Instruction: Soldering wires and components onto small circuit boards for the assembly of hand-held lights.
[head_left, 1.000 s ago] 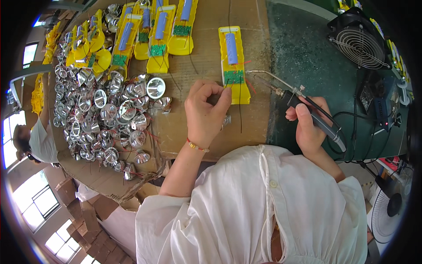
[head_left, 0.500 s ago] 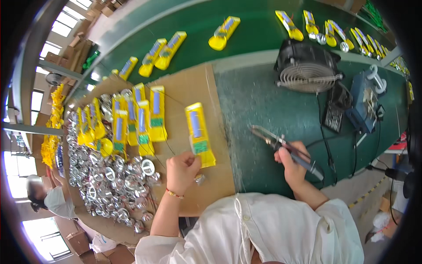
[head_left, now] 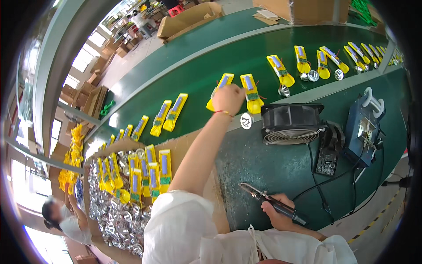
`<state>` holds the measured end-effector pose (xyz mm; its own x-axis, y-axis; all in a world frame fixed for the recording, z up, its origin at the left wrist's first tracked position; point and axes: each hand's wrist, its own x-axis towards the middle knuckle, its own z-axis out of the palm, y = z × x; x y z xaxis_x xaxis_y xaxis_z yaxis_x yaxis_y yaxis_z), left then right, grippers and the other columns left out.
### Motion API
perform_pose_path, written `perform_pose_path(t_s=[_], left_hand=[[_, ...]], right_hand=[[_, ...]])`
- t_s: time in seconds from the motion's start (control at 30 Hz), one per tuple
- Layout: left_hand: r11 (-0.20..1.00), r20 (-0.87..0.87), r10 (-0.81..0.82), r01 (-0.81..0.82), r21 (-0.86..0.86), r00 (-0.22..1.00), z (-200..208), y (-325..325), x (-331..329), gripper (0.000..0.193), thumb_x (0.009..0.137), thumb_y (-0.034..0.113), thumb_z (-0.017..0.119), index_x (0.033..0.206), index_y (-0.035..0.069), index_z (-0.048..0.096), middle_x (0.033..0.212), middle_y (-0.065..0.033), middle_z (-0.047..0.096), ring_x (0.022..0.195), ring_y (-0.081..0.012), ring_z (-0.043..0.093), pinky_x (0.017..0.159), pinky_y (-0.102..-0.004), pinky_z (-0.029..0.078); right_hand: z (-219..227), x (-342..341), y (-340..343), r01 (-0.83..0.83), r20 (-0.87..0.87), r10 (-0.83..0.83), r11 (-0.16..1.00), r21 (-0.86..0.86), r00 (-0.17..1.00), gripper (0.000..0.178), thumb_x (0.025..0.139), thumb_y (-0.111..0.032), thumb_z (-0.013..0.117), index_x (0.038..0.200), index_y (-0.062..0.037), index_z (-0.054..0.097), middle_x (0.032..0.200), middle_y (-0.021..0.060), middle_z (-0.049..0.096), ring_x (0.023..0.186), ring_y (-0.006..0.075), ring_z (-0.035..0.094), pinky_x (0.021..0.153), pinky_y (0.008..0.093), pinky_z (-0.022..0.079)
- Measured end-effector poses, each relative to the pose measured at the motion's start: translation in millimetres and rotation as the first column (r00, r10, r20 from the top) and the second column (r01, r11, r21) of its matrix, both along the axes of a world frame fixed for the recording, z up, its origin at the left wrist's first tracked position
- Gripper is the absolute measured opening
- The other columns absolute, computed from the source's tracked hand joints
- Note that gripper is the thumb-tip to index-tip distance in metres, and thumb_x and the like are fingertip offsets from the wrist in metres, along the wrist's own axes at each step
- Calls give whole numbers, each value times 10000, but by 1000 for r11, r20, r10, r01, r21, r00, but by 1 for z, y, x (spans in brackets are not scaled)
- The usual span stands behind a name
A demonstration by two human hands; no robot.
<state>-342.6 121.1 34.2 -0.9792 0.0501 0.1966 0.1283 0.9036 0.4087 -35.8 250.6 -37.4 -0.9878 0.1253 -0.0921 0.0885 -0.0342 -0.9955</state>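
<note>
My left arm reaches out over the green conveyor belt (head_left: 145, 99). My left hand (head_left: 228, 99) has curled fingers at the left edge of a yellow casing (head_left: 252, 94) with a blue-grey strip and a green circuit board. The exact finger contact is partly hidden. Close below that casing is a round silver reflector (head_left: 246, 121). Another yellow casing (head_left: 226, 80) lies partly behind the hand. My right hand (head_left: 279, 211) is closed around a dark-handled soldering iron (head_left: 281, 208), its metal tip pointing left over the green work mat (head_left: 233, 163).
Brown cardboard (head_left: 215, 193) lies left of the mat, beside a pile of silver reflectors (head_left: 116, 220) and yellow casings (head_left: 165, 169). A black fan (head_left: 292, 123), a soldering stand (head_left: 327, 152) and a blue solder-reel unit (head_left: 362, 127) stand right. Cables cross the mat. Another person (head_left: 66, 215) is at far left.
My left hand has moved from the cardboard forward and right to the belt, taking a yellow casing with it. The soldering iron stays in my right hand. The whole view has shifted.
</note>
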Motion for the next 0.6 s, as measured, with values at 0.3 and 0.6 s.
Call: perform_pose_path(t_s=[0.3,0.6], left_hand=[[977,88,-205,209,-37,975,-43,-87,-23,584,769,125,540,1326,165,367,1327,-170,358,1215,-335,361,1014,-372,300],[990,102,-128,134,-53,986,-2,-159,165,428,835,123,503,1258,95,439,1150,-178,460,1027,-303,485,837,-399,428]], right_hand=[[31,-13,12,-250,-42,250,968,8,967,193,863,-224,572,961,-58,577,827,24,546,778,70,510,688,207,413],[16,8,6,-85,-118,70,989,-124,991,191,851,-193,590,912,-20,537,722,34,521,669,85,455,592,255,376]])
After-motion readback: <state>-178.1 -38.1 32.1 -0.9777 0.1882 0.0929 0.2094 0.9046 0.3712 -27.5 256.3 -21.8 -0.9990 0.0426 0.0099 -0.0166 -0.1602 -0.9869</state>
